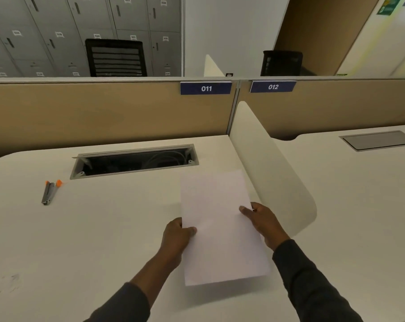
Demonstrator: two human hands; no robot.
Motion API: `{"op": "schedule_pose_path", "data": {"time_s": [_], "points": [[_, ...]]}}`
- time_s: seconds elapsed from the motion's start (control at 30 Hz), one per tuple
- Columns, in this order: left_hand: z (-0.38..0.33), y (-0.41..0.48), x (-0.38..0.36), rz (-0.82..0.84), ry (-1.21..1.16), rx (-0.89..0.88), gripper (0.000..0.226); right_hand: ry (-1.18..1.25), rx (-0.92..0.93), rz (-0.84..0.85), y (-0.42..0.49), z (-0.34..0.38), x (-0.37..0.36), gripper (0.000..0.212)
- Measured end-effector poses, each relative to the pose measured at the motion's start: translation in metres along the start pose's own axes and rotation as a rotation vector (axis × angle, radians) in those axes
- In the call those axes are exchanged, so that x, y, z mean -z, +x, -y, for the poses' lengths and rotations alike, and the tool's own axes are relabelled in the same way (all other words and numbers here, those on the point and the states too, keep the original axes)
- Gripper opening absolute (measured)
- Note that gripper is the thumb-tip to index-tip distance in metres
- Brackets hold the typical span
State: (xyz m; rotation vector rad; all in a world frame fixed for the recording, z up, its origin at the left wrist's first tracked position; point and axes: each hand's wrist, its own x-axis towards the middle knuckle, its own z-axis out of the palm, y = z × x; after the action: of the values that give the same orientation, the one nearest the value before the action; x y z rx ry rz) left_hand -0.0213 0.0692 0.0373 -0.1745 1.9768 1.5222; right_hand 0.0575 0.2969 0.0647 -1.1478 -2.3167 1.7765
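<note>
A blank white sheet of paper (220, 226) is held above the white desk (104, 228), its near end lifted and casting a shadow. My left hand (177, 238) pinches the sheet's left edge, thumb on top. My right hand (264, 219) pinches the right edge, thumb on the paper and fingers underneath. Far to the left a small grey stapler with orange ends (50, 191) lies on the desk, apart from both hands.
An open cable tray (134, 160) with wires inside is cut into the desk behind the paper. A curved white divider (273, 173) stands just right of my right hand. Tan partition panels labelled 011 (206, 88) and 012 (273, 86) close off the back.
</note>
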Motion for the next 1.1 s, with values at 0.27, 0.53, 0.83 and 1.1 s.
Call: {"op": "schedule_pose_path", "data": {"time_s": [0.27,0.53,0.83,1.1], "points": [[0.007,0.028,-0.039,-0.055,0.232,-0.086,0.073,-0.272,0.060,-0.178,0.035,-0.042,-0.010,0.042],[0.028,0.047,-0.053,0.107,1.157,-0.359,0.073,-0.639,0.184,-0.312,0.061,-0.053,-0.009,0.063],[0.056,0.065,-0.059,0.148,1.308,-0.451,0.078,-1.037,0.292,-0.085,0.050,-0.108,-0.034,0.082],[0.053,0.066,-0.057,0.180,1.305,-0.453,0.080,-1.067,0.280,-0.099,0.056,-0.113,-0.031,0.074]]}}
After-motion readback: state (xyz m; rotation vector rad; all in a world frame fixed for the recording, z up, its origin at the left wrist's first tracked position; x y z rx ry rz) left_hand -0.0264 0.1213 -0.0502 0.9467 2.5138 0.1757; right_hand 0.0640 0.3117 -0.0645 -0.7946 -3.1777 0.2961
